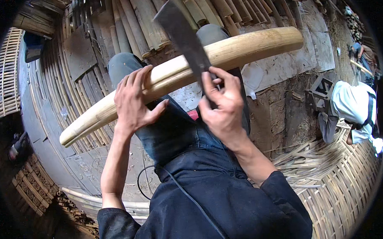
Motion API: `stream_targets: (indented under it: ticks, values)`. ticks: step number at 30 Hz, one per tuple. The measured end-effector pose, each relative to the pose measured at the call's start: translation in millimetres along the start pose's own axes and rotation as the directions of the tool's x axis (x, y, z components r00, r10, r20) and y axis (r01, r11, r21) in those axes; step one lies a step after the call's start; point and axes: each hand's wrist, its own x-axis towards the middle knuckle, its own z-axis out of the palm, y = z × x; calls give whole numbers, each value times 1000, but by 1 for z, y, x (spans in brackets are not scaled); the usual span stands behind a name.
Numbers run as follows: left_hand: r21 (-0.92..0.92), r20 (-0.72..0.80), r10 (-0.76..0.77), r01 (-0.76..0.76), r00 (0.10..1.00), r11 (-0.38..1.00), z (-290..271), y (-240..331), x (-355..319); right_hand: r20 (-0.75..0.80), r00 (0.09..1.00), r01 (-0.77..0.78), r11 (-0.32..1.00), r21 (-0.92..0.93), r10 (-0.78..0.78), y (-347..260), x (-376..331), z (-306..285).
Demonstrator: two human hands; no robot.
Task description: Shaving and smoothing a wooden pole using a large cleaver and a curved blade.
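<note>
A thick pale bamboo pole (256,45) lies across my knees, its left end lower in view than its right. A lengthwise groove or split line runs along its left part. My left hand (134,100) rests over the pole left of the middle, fingers curled over it and thumb held away. My right hand (224,103) grips a broad, dark-bladed machete (182,37), with the handle mostly hidden in the fingers. The blade points up and leftward, crossing in front of the pole; whether its edge touches the bamboo I cannot tell.
Bamboo poles (135,24) lie in rows ahead and to the left. A woven bamboo panel (341,190) and loose strips (302,162) spread at lower right. A person in a light shirt (353,103) sits at the right. A black cable (190,197) runs down my shirt.
</note>
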Motion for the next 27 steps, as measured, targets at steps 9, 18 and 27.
stream_targets:
  ticks: [9, 18, 27]
  values:
    - [59, 145, -35, 26, 989, 998, -10, -15, 0, 81, 994, 87, 989, -121, -77, -28, 14, 31]
    - [86, 158, -52, 38, 986, 996, 4, -20, 3, 19, 983, 185, 980, -72, -184, -37, 75, 95]
    - [104, 103, -44, 33, 994, 994, 2, -13, 8, -156, 959, 228, 971, -72, -236, -13, 101, 104]
